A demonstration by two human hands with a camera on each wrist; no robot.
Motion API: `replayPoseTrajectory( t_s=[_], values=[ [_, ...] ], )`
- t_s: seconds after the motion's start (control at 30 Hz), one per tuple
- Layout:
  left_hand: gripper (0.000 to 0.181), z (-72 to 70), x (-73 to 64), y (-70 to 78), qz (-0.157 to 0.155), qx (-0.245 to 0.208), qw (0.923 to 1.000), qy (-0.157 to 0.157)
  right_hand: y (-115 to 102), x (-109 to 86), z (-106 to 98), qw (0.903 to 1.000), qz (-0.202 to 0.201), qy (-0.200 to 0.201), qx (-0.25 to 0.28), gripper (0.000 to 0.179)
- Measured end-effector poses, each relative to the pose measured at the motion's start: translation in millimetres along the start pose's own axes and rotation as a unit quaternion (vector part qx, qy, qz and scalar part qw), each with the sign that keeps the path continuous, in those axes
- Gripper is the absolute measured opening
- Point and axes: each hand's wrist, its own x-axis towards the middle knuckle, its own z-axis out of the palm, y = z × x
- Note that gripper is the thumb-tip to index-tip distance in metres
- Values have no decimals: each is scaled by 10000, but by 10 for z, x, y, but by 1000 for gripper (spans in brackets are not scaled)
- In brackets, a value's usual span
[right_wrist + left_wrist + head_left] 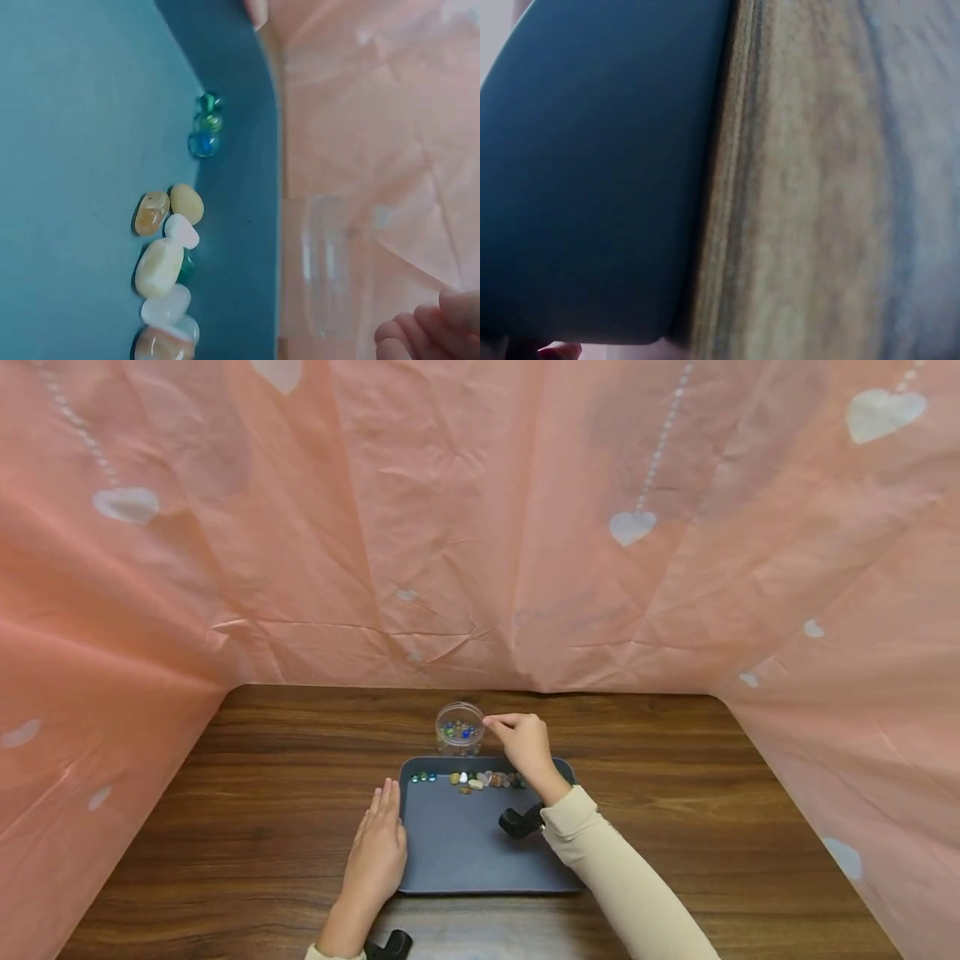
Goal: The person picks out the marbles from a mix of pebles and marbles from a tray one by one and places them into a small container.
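A clear round jar (459,748) with several blue, green and clear glass marbles stands behind the dark grey tray (480,860). My right hand (527,745) is at the jar's right rim, thumb and index fingertips together; in the right wrist view its fingers (416,334) are curled, and whether they pinch anything is hidden. Three green-blue glass marbles (206,126) lie along the tray's back wall at the left. Polished stones (476,784), white, yellow and brown, lie in a row to their right. My left hand (378,847) rests against the tray's left side, fingers straight.
The tray's outer wall (607,172) fills much of the left wrist view, beside the wooden table (225,827). A pink curtain (465,527) with white hearts encloses the table's back and sides. A black wrist device (521,821) hangs over the tray.
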Motion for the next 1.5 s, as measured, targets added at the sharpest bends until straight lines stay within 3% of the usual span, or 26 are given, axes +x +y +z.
replayPoseTrajectory(
  t_s=[0.13, 0.33, 0.43, 0.57, 0.67, 0.87, 1.03, 1.2, 1.5],
  values=[
    [56, -10, -2, -15, -47, -26, 10000, -60, 69, -158, -242, 9995, 116, 250, 181, 23],
    [55, -31, -9, -53, -3, 9, 10000, -72, 196, -443, -636, 9968, -108, 786, -1, 26],
    [55, -64, -19, -94, -35, 13, 10000, -73, 243, -572, -766, 9947, -277, 958, -246, 27],
    [55, -124, -41, -155, -168, 11, 9998, -119, 337, -673, -834, 9862, -794, 1079, -976, 30],
    [55, -160, -59, -192, -293, 11, 9994, -185, 419, -719, -823, 9805, -985, 717, -1545, 39],
    [55, -180, -79, -235, -336, 43, 9992, -200, 539, -820, -717, 9747, -858, -607, -1973, 65],
    [55, -182, -85, -258, -277, 91, 9995, -113, 613, -892, -565, 9615, -884, -1133, -2344, 71],
    [54, -177, -86, -257, -160, 138, 9998, -39, 662, -985, -479, 9543, -952, -1187, -2572, 66],
    [54, -198, -97, -231, -56, 301, 9995, 45, 722, -1043, -455, 9520, -1157, -927, -2678, 59]
  ],
)
